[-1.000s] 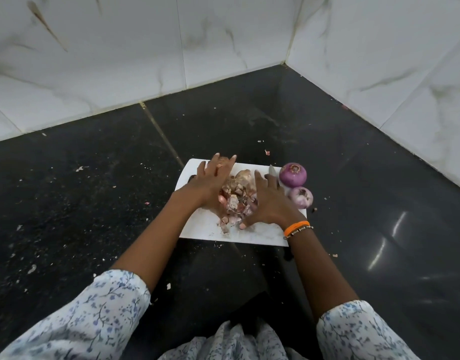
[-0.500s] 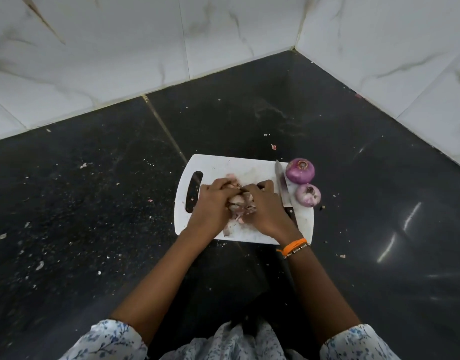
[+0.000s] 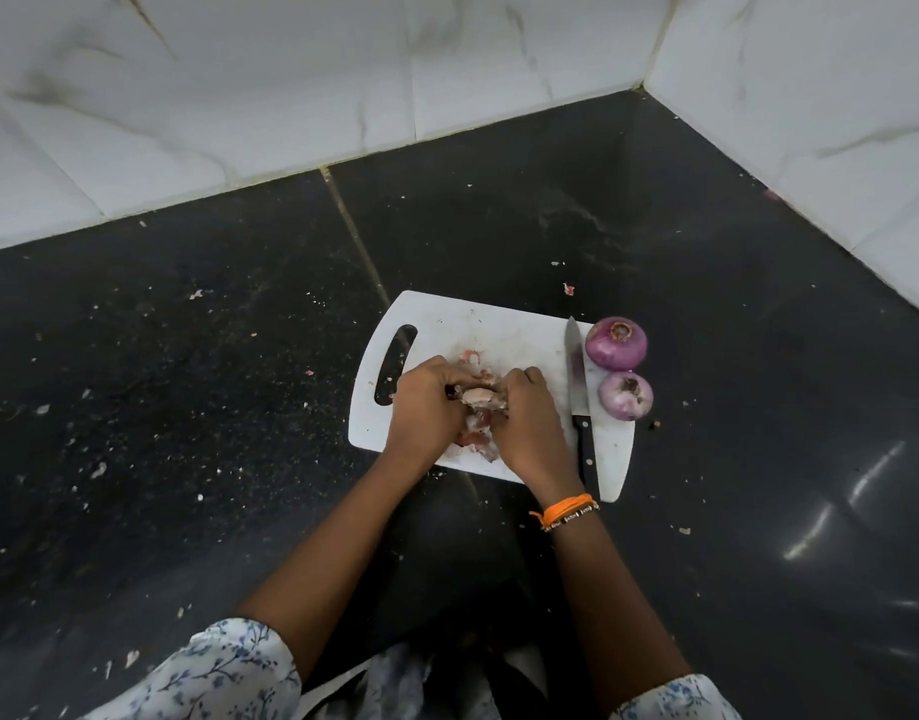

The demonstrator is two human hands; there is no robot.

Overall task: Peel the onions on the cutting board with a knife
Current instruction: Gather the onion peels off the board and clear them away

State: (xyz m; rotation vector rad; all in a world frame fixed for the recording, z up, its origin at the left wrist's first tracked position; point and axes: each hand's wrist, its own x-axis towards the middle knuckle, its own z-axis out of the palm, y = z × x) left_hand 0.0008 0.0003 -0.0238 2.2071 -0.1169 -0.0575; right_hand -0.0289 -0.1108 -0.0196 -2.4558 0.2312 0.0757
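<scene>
Papery onion skins gathered on white plastic board.
Left hand (image 3: 426, 402) and right hand (image 3: 525, 413) curl around the crumpled skins (image 3: 478, 394); steel knife (image 3: 577, 376) lies flat beside two round purple onions (image 3: 616, 344).

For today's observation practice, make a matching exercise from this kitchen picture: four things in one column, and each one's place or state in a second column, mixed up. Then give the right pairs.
Things
1. knife
2. larger onion
3. onion skins
4. orange band

Places or states
A. gathered between both hands
B. on the right wrist
C. lying flat on the cutting board, held by nobody
D. peeled, at the board's far right corner

Pairs: 1-C, 2-D, 3-A, 4-B
</scene>
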